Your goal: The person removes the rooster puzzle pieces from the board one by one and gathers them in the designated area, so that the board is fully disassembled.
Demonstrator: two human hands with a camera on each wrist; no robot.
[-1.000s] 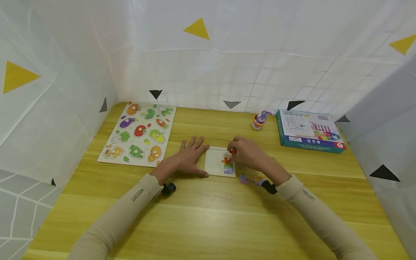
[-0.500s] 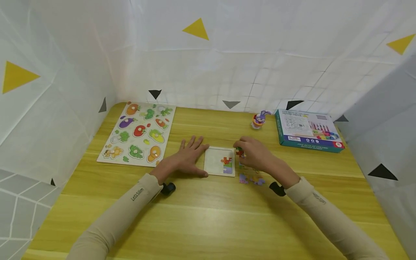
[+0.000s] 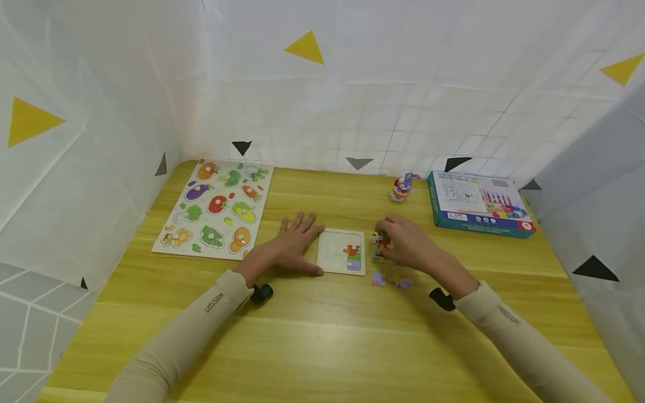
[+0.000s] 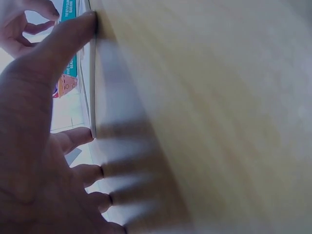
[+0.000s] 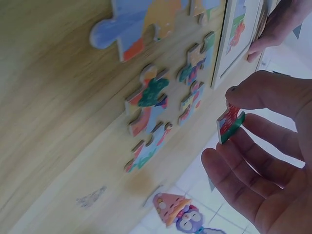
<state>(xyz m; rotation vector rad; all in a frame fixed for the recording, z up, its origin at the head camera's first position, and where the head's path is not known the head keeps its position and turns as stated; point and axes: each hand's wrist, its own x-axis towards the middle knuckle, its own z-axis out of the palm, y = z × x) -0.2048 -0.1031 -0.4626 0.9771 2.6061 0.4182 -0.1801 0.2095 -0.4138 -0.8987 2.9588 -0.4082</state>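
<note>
My left hand (image 3: 294, 246) rests on the table with its fingers spread, thumb and index finger touching the left side of a small white puzzle tray (image 3: 332, 252). A few joined pieces (image 3: 354, 258), orange, green and purple, lie in the tray's lower right part. Right of the tray, my right hand (image 3: 410, 243) pinches a red and green jigsaw piece (image 5: 229, 124) between thumb and fingers, held above the table. Several loose jigsaw pieces (image 5: 153, 92) lie below and beside this hand; in the head view it partly hides them.
A vegetable knob puzzle board (image 3: 214, 210) lies at the left. Behind the tray, to the right, stands a purple rabbit figure (image 3: 403, 186) in an orange cup. A teal-edged box (image 3: 481, 204) occupies the back right, near the white sheet wall (image 3: 302, 112).
My right hand has moved right, from the tray's upper right edge to over the loose pieces, with the red and green jigsaw piece still pinched. The left hand has stayed put.
</note>
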